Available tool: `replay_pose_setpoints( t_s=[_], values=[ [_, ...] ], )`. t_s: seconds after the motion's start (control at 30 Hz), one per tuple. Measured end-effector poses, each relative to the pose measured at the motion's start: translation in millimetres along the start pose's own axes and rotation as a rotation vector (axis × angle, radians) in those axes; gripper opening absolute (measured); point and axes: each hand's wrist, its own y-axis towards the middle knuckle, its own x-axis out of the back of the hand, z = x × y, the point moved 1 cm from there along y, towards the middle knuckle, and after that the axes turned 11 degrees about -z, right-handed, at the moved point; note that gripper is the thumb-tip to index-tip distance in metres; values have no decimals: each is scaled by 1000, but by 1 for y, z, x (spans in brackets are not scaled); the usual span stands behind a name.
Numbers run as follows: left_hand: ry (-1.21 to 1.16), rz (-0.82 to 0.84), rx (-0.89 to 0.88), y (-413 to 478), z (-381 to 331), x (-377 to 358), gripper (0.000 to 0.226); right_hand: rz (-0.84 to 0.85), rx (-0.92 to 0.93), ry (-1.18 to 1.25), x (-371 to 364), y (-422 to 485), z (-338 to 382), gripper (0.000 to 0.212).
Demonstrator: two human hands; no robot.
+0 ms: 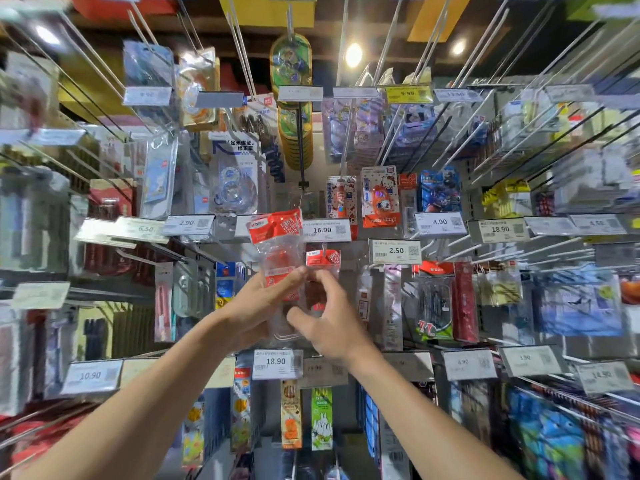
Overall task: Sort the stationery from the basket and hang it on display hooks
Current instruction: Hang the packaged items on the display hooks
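Grip, left: left hand (265, 301) pinches red-topped packet (277, 233).
Grip, right: right hand (329, 323) curled beside it; hold unclear.

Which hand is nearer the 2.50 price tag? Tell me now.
Right. The right hand is below-left of the 2.50 price tag; the left hand, gripping a red-topped packet, is farther left.

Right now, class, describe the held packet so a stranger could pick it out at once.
Find the wall of display hooks, then the white 16.90 price tag near its middle. Just left of it, the left hand holds a clear packet with a red header. Unlike the red-topped packet hanging beside it, it tilts.
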Motion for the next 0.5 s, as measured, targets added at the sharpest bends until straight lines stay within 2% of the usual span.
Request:
replay_pose_setpoints(
  t_s=[0.17,0.27,0.43,0.5],
  values=[
    [-14,128,111,-4,4,-9,58,-137,37,43,6,-2,0,29],
    [-74,169,150,-3,6,-5,67,-150,-66,79,11,-3,-4,20],
    [-77,0,108,-2,10,9,52,-172,-316,198,29,-13,-19,15],
    [-118,-88,123,-1,4,11,55,-170,-363,181,39,-22,-27,13]
  ],
)
